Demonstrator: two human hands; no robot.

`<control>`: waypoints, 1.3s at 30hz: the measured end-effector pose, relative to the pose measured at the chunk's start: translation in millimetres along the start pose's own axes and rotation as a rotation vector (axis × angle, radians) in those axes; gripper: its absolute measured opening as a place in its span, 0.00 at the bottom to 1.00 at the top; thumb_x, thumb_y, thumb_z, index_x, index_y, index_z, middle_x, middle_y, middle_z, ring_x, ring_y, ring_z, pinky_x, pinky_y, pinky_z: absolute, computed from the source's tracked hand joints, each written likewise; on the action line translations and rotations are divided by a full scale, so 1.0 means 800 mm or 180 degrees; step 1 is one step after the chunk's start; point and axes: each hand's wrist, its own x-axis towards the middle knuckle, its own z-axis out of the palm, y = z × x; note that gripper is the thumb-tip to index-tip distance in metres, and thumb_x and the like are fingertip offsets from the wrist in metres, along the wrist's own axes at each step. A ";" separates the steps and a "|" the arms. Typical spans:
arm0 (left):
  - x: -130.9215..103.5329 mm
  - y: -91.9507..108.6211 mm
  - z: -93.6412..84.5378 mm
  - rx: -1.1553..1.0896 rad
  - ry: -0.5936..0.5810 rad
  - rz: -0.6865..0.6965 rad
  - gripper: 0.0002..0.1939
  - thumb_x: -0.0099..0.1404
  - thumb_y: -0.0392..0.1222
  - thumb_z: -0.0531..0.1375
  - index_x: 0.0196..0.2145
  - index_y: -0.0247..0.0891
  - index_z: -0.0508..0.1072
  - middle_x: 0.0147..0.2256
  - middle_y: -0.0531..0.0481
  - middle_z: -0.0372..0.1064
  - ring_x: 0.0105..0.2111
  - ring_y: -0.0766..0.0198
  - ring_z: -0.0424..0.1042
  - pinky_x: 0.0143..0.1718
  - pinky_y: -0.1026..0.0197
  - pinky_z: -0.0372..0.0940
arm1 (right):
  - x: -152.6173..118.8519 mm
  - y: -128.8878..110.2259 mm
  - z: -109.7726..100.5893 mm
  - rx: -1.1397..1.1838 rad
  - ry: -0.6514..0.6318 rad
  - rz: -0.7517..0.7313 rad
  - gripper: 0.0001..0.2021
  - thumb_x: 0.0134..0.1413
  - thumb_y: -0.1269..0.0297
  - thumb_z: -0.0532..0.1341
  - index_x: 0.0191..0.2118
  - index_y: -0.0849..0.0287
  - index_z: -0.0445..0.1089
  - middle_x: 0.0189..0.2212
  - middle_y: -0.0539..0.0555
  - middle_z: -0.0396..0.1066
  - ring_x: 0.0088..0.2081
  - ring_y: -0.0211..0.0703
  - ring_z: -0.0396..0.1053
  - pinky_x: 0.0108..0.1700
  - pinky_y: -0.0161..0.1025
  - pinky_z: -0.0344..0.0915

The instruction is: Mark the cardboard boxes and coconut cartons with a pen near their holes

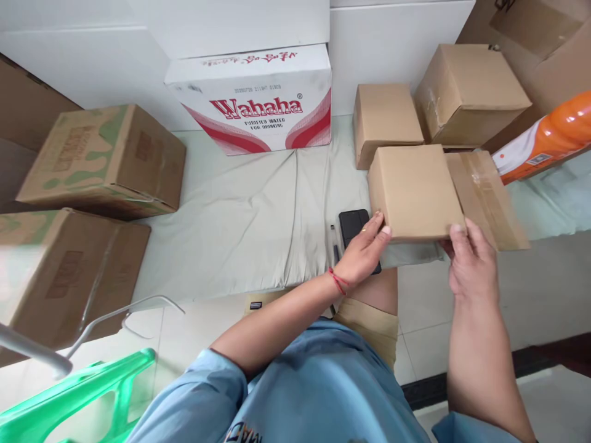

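A plain brown cardboard box (418,194) is held between my two hands at the right of the table. My left hand (367,249), with a red string at the wrist, presses on its near left corner. My right hand (471,258) grips its near right corner, thumb on the front edge. Against its right side lies another brown box (484,197) with clear tape. Behind stand a small brown box (385,120) and a larger brown box (475,89). A black phone (353,224) and a pen (335,246) lie by my left hand, which partly covers the phone.
A white and red Wahaha carton (258,104) stands at the back of the cloth-covered table (240,221). Two printed cartons (106,160) are at the left. An orange item (549,135) lies far right. A green plastic stool (117,394) is lower left.
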 end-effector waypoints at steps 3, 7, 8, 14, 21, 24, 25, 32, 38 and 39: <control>-0.025 0.028 0.009 0.0306 -0.0011 0.0658 0.39 0.78 0.71 0.53 0.76 0.48 0.63 0.79 0.44 0.53 0.81 0.47 0.48 0.83 0.38 0.41 | -0.042 -0.029 -0.002 0.0980 0.0185 0.0000 0.15 0.49 0.47 0.77 0.45 0.28 0.84 0.63 0.55 0.79 0.69 0.66 0.71 0.66 0.70 0.68; -0.080 0.078 -0.013 0.0656 0.0341 0.1485 0.34 0.77 0.70 0.55 0.73 0.55 0.66 0.76 0.46 0.59 0.80 0.40 0.48 0.82 0.32 0.43 | -0.112 -0.061 -0.008 0.1078 -0.0323 -0.0082 0.16 0.61 0.44 0.66 0.54 0.19 0.79 0.73 0.46 0.67 0.74 0.64 0.63 0.67 0.76 0.67; -0.095 0.087 -0.023 0.0750 0.0558 0.1535 0.34 0.75 0.71 0.57 0.72 0.57 0.68 0.75 0.46 0.60 0.80 0.38 0.49 0.81 0.30 0.47 | -0.129 -0.061 -0.008 0.1007 -0.0640 -0.0035 0.19 0.63 0.43 0.63 0.59 0.22 0.76 0.74 0.49 0.66 0.74 0.66 0.64 0.67 0.78 0.67; -0.184 0.088 -0.085 0.0967 0.2259 0.0717 0.32 0.67 0.63 0.71 0.64 0.54 0.71 0.63 0.45 0.70 0.63 0.43 0.72 0.62 0.41 0.74 | -0.204 -0.026 0.022 0.1560 -0.2602 0.0383 0.25 0.71 0.46 0.62 0.70 0.31 0.68 0.71 0.55 0.68 0.72 0.61 0.68 0.69 0.64 0.73; -0.255 0.040 -0.128 0.0622 0.3302 0.0350 0.26 0.61 0.50 0.71 0.55 0.51 0.72 0.53 0.49 0.73 0.50 0.56 0.74 0.46 0.58 0.74 | -0.229 0.001 0.075 0.1699 -0.3787 0.0705 0.26 0.69 0.50 0.67 0.70 0.38 0.71 0.73 0.55 0.66 0.69 0.56 0.71 0.70 0.57 0.72; -0.265 0.030 -0.133 0.0747 0.3269 0.0312 0.28 0.62 0.53 0.71 0.58 0.51 0.71 0.56 0.47 0.72 0.52 0.53 0.74 0.49 0.55 0.74 | -0.227 0.008 0.080 0.1623 -0.3776 0.0824 0.25 0.68 0.49 0.68 0.68 0.39 0.74 0.70 0.55 0.70 0.65 0.54 0.75 0.68 0.56 0.73; -0.265 0.029 -0.133 0.0842 0.3208 0.0326 0.29 0.63 0.55 0.71 0.59 0.51 0.71 0.58 0.46 0.72 0.55 0.51 0.75 0.52 0.52 0.75 | -0.226 0.010 0.081 0.1601 -0.3761 0.0896 0.24 0.68 0.48 0.69 0.67 0.40 0.75 0.68 0.56 0.73 0.64 0.54 0.76 0.68 0.56 0.74; -0.255 0.041 -0.127 0.2888 0.2206 0.1610 0.34 0.67 0.49 0.73 0.68 0.47 0.72 0.63 0.39 0.70 0.66 0.44 0.70 0.70 0.38 0.65 | -0.223 0.030 0.078 0.1611 -0.3253 0.1736 0.30 0.66 0.39 0.67 0.67 0.46 0.74 0.65 0.58 0.77 0.67 0.60 0.73 0.68 0.61 0.70; -0.248 0.049 -0.121 0.2899 0.1547 0.1908 0.22 0.74 0.40 0.63 0.64 0.38 0.74 0.59 0.36 0.73 0.62 0.45 0.73 0.64 0.40 0.72 | -0.212 0.035 0.078 0.1516 -0.3003 0.2026 0.31 0.59 0.44 0.73 0.64 0.48 0.75 0.67 0.58 0.75 0.71 0.62 0.68 0.73 0.61 0.63; -0.248 0.047 -0.121 0.2798 0.1534 0.1908 0.22 0.75 0.40 0.62 0.64 0.37 0.73 0.58 0.36 0.74 0.62 0.46 0.73 0.65 0.41 0.71 | -0.210 0.036 0.078 0.1498 -0.3004 0.2005 0.31 0.59 0.44 0.74 0.64 0.48 0.75 0.67 0.59 0.75 0.71 0.62 0.68 0.73 0.61 0.63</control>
